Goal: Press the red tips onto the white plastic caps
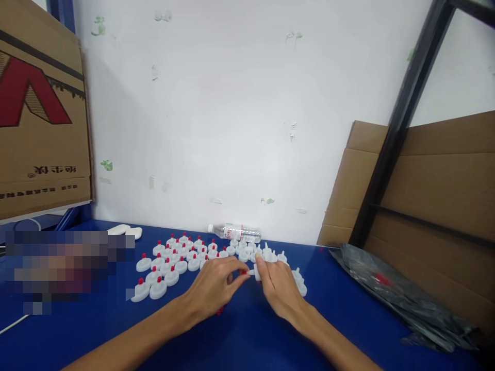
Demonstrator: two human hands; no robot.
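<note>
Above the blue table, my left hand pinches a small red tip cap between thumb and fingers. My right hand is closed on a white nozzle lid, its spout pointing left at the red cap. The two pieces meet or nearly meet; I cannot tell how firmly. Left of my hands stand several white lids with red tips. Behind and beside my right hand are several white lids with bare spouts. Under my left hand some red pieces show, partly hidden.
A clear plastic bottle lies against the white wall. Two white oval objects are at the back left. Grey plastic bags lie on the right, near cardboard sheets. A printed carton stands left; a pixelated patch hides part of the table.
</note>
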